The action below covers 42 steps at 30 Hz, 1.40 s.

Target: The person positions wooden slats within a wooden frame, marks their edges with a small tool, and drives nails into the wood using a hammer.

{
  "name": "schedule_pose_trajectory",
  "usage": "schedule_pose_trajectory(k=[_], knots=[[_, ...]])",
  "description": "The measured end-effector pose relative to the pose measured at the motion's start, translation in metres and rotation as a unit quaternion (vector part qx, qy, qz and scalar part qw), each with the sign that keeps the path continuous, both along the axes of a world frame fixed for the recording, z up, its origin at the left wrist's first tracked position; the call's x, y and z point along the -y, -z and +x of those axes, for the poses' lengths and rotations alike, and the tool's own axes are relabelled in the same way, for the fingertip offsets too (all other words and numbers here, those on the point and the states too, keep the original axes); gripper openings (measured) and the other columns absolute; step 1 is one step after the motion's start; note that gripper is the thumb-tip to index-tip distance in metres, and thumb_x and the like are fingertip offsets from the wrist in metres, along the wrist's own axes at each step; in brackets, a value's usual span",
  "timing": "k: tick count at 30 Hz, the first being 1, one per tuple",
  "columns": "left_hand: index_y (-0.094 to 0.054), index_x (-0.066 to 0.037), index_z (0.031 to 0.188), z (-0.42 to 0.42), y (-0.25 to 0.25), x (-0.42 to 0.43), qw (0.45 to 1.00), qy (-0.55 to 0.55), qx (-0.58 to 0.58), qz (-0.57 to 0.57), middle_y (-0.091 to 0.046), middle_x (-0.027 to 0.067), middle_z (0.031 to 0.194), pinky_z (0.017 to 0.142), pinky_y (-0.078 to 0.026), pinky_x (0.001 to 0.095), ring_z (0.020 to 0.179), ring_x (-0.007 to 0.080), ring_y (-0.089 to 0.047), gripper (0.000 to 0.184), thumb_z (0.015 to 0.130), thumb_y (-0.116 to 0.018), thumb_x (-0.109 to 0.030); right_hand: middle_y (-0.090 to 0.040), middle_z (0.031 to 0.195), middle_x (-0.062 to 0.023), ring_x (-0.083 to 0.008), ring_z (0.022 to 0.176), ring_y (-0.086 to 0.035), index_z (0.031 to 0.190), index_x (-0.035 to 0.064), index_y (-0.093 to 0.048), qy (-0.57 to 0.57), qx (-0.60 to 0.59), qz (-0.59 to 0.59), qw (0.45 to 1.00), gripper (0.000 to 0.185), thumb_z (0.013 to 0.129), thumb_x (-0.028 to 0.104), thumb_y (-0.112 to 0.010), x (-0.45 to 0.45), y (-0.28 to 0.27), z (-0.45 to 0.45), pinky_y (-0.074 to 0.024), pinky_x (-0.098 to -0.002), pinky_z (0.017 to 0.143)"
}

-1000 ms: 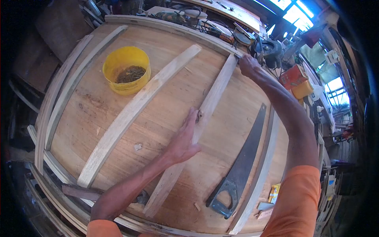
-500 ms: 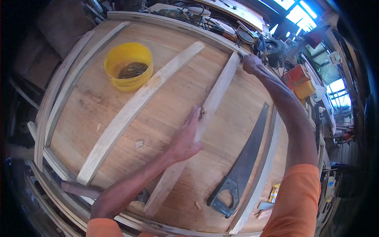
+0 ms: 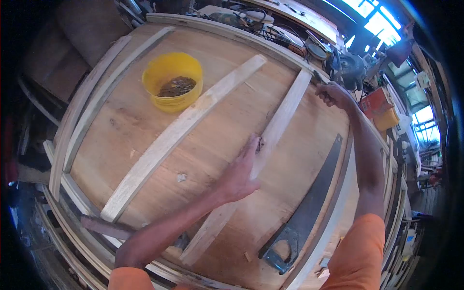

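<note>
My left hand grips the middle of a long wooden strip, which lies slantwise across a wooden panel. At the strip's far end, beside the frame edge, my right hand is closed round a small dark tool, mostly hidden by the fingers. A hand saw lies right of the strip. Left of it is a second pale strip, with a yellow bucket holding small brown bits, likely nails, close to its far half.
A dark-handled hammer lies partly under my left forearm. Raised wooden rails border the panel. Beyond the far edge are a power tool, cables, a red box and a yellow container.
The view has shifted, so the panel and its things appear further right. My right hand has turned and drawn slightly nearer at the strip's far end. My left hand keeps its grip.
</note>
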State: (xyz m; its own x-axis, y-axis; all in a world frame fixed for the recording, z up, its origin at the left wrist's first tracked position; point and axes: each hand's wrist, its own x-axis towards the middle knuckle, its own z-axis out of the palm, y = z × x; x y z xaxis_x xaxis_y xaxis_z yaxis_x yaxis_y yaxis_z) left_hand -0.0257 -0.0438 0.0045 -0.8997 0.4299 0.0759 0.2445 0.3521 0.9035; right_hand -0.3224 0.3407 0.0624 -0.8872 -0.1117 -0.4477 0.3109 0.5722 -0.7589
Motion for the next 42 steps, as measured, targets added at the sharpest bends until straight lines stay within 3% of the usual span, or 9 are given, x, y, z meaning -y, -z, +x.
schedule_pose_trajectory(k=[4,7,10,14,17,20,21,30,42], knots=[[-0.003,0.007,0.162,0.004,-0.009,0.000,0.998,-0.007,0.060,0.006,-0.021,0.0350,0.165,0.126,-0.025,0.0423,0.153,0.0447,-0.026,0.108,0.075,-0.067,-0.004,-0.071,0.071,-0.0116,-0.0153,0.047,-0.059,0.080,0.0008,-0.066,0.000,-0.096,0.195,0.976,0.043,0.097,0.041,-0.070,-0.007,-0.031,0.018,-0.0475,-0.0328,0.042],[-0.002,0.005,0.162,0.002,-0.009,0.001,1.000,-0.003,0.022,0.003,-0.023,0.0357,0.164,0.125,-0.026,0.0432,0.153,0.0452,-0.027,0.109,0.075,-0.066,-0.005,-0.069,0.061,-0.0131,-0.0258,0.053,-0.069,0.079,-0.0038,-0.069,-0.059,-0.208,0.386,0.897,0.040,0.096,0.033,-0.069,0.005,-0.024,0.010,-0.0568,-0.0426,0.051],[-0.001,0.006,0.162,0.003,-0.012,0.001,1.000,0.001,0.003,0.011,-0.024,0.0362,0.164,0.125,-0.025,0.0429,0.153,0.0454,-0.027,0.110,0.075,-0.066,-0.005,-0.075,0.100,-0.0249,-0.0409,0.089,-0.076,0.096,-0.0027,-0.077,-0.042,-0.360,0.505,0.784,0.028,0.095,0.023,-0.066,0.024,-0.013,0.007,-0.0599,-0.0516,0.078],[-0.001,0.006,0.162,0.002,-0.016,0.002,0.998,0.006,0.048,0.031,-0.022,0.0357,0.164,0.126,-0.023,0.0420,0.154,0.0449,-0.025,0.110,0.075,-0.067,-0.005,-0.071,0.121,-0.0256,-0.0414,0.108,-0.072,0.106,0.0008,-0.077,-0.123,-0.260,0.547,0.786,0.027,0.098,0.022,-0.063,0.042,-0.013,-0.004,-0.0595,-0.0583,0.083],[-0.001,0.006,0.162,0.003,-0.008,0.002,1.000,0.002,0.005,0.023,-0.020,0.0351,0.165,0.127,-0.022,0.0415,0.155,0.0444,-0.023,0.110,0.075,-0.067,-0.004,-0.068,0.133,-0.0173,-0.0400,0.122,-0.066,0.122,0.0047,-0.073,-0.097,-0.171,0.601,0.775,0.030,0.102,0.019,-0.056,0.056,-0.010,-0.004,-0.0539,-0.0753,0.086],[-0.001,0.007,0.162,0.003,-0.007,0.002,1.000,0.001,0.011,0.012,-0.019,0.0344,0.166,0.127,-0.022,0.0412,0.155,0.0438,-0.022,0.110,0.075,-0.067,-0.004,-0.074,0.119,-0.0202,-0.0425,0.110,-0.071,0.117,-0.0005,-0.074,-0.083,-0.199,0.627,0.748,0.030,0.090,0.005,-0.065,0.079,-0.017,0.017,-0.0601,-0.0664,0.082],[-0.001,0.007,0.162,0.002,-0.007,0.003,1.000,0.000,0.010,0.013,-0.019,0.0344,0.166,0.127,-0.022,0.0412,0.155,0.0438,-0.022,0.110,0.075,-0.067,-0.004,-0.073,0.122,-0.0186,-0.0427,0.111,-0.071,0.119,-0.0005,-0.074,-0.082,-0.174,0.631,0.752,0.030,0.092,0.007,-0.064,0.083,-0.019,0.016,-0.0587,-0.0727,0.076],[0.000,0.007,0.162,0.002,-0.001,0.003,1.000,0.001,-0.020,-0.002,-0.018,0.0345,0.166,0.126,-0.024,0.0423,0.155,0.0443,-0.023,0.112,0.075,-0.071,-0.004,-0.074,0.121,-0.0168,-0.0378,0.105,-0.074,0.117,0.0057,-0.076,-0.113,-0.195,0.631,0.742,0.028,0.097,0.015,-0.059,0.092,-0.001,0.009,-0.0567,-0.0746,0.070],[-0.002,0.007,0.161,0.005,0.004,0.000,0.999,-0.012,-0.033,-0.027,-0.026,0.0371,0.162,0.123,-0.031,0.0453,0.149,0.0484,-0.033,0.113,0.075,-0.074,-0.005,-0.076,0.112,-0.0137,-0.0344,0.094,-0.076,0.108,0.0055,-0.079,-0.104,-0.177,0.634,0.745,0.022,0.093,0.016,-0.066,0.083,0.034,-0.032,-0.0573,-0.0695,0.051]])
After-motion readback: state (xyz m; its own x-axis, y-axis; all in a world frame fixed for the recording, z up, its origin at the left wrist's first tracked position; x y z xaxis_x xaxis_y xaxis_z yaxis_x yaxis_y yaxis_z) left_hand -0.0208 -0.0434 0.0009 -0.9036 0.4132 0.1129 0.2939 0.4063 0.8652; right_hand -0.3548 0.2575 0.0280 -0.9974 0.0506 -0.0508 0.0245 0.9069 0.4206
